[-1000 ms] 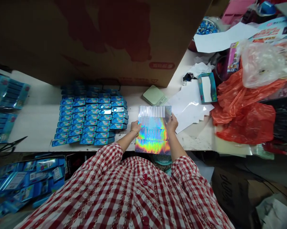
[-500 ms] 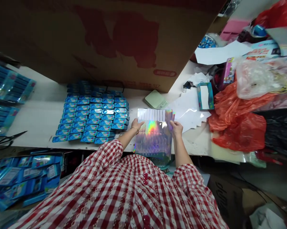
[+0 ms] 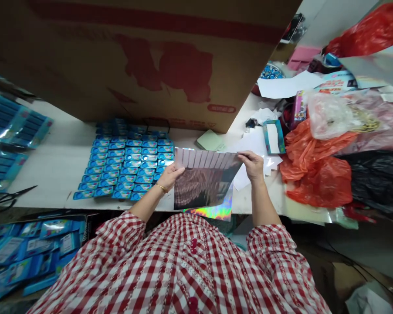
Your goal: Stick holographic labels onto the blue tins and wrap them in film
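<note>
My left hand (image 3: 168,178) grips the left edge of the holographic sheet (image 3: 204,183) between thumb and fingers, and my right hand (image 3: 252,165) pinches its upper right edge. The sheet is lifted and tilted at twelve o'clock from my chest, a lower corner curling, above the white table (image 3: 52,174). Rows of blue packets (image 3: 131,165) lie at ten o'clock, white paper (image 3: 252,146) at two, and red plastic bags (image 3: 316,174) at three.
</note>
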